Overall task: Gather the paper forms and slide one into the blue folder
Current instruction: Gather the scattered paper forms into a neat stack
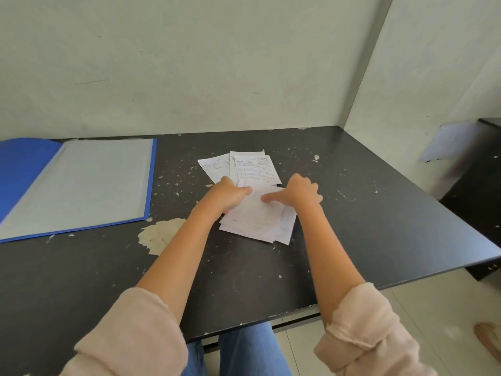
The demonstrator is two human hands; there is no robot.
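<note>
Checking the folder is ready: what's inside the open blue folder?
Inside the blue folder, only a clear pale sleeve page shows, with no form visibly lying on it. Anything beneath that page is covered.

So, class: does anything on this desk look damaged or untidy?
Yes. The black desktop is chipped, with a large peeled patch near the blue folder. The paper forms lie fanned askew.
</note>
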